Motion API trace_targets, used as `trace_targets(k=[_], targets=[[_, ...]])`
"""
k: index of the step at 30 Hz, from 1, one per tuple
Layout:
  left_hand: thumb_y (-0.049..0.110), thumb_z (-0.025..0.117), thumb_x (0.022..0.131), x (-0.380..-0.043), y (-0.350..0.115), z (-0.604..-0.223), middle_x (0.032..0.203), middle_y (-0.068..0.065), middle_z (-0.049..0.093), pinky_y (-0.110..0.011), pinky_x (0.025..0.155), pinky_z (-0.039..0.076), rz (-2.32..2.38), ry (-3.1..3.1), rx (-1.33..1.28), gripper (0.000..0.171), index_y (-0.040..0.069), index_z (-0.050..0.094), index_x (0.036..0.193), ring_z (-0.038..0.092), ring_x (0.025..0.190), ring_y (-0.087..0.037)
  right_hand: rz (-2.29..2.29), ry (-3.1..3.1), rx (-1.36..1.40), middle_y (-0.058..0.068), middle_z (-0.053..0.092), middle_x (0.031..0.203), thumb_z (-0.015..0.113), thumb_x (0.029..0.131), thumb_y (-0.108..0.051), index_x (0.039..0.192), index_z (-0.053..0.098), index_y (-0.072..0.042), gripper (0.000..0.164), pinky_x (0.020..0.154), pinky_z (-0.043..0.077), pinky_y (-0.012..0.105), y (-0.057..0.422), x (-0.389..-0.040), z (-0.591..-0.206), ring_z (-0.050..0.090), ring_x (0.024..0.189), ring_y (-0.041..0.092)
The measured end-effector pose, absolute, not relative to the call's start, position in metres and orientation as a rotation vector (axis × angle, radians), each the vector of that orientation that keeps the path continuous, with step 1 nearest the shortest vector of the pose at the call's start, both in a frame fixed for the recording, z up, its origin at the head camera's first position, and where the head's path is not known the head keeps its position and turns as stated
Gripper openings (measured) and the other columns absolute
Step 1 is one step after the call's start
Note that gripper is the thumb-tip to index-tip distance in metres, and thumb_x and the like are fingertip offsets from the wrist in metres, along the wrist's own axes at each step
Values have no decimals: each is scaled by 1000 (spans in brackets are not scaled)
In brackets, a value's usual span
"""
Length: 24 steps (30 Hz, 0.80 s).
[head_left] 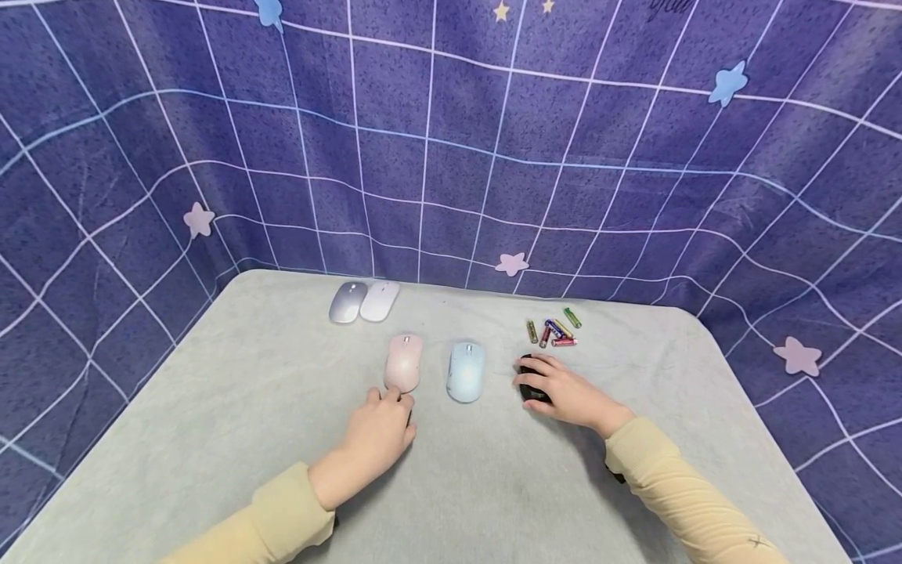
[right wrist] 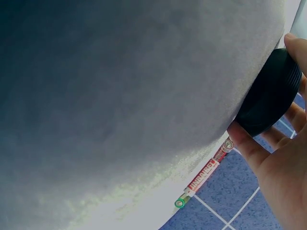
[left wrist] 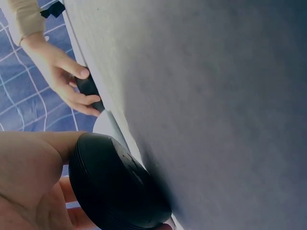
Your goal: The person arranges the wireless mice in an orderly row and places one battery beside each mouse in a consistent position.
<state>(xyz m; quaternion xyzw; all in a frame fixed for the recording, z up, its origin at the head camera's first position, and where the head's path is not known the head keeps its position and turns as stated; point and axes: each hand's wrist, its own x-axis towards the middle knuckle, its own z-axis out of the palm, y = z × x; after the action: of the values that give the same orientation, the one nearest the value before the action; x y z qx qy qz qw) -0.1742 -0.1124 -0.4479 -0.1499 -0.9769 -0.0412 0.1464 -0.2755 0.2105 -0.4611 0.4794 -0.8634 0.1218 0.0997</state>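
My left hand [head_left: 380, 432] grips a black computer mouse [left wrist: 117, 182], which the back of the hand mostly hides in the head view. Its fingertips overlap the near end of a pink mouse [head_left: 404, 360]. Further right, my right hand [head_left: 572, 398] holds a second black mouse [head_left: 533, 382] low at the cloth, fingers over its top and thumb along the near side. In the right wrist view that mouse [right wrist: 268, 96] shows ridged sides. Between the two hands lies a light blue mouse [head_left: 466, 373].
A grey mouse [head_left: 348, 304] and a white mouse [head_left: 380, 302] lie side by side at the back left. Several small batteries [head_left: 564, 342] are scattered beyond my right hand. A grey cloth [head_left: 465, 486] covers the table, and a purple grid curtain [head_left: 451, 188] hangs behind.
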Motion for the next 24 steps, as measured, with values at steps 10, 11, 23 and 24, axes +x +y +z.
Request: trace_targets(k=[10, 11, 23, 24], targets=[[27, 77, 73, -170, -107, -447, 92, -13, 63, -36, 45, 50, -104, -2804, -447, 30, 4, 65, 87, 54, 74, -30, 358, -2526, 1432, 20, 54, 129, 72, 81, -22, 111, 64, -9, 34, 103, 37, 54, 210, -277, -463, 45, 122, 45], [28, 77, 73, -170, -107, -447, 92, -13, 63, -36, 46, 51, -95, -2806, -450, 31, 4, 65, 88, 54, 74, -30, 362, -2528, 1434, 20, 54, 129, 72, 82, -23, 112, 64, -9, 34, 103, 37, 54, 210, -277, -463, 45, 122, 45], [35, 77, 73, -168, -106, -453, 95, -15, 61, -33, 46, 53, -17, -2807, -478, 40, 2, 64, 92, 55, 79, -31, 361, -2535, 1431, 20, 55, 129, 71, 83, -24, 112, 65, -8, 34, 104, 38, 54, 210, -276, -461, 46, 122, 45], [35, 77, 73, -168, -106, -453, 95, -15, 61, -33, 46, 53, -16, -2806, -480, 40, 2, 64, 92, 55, 80, -31, 361, -2536, 1431, 20, 55, 129, 71, 83, -24, 112, 65, -9, 34, 104, 38, 54, 210, -276, -461, 46, 122, 45]])
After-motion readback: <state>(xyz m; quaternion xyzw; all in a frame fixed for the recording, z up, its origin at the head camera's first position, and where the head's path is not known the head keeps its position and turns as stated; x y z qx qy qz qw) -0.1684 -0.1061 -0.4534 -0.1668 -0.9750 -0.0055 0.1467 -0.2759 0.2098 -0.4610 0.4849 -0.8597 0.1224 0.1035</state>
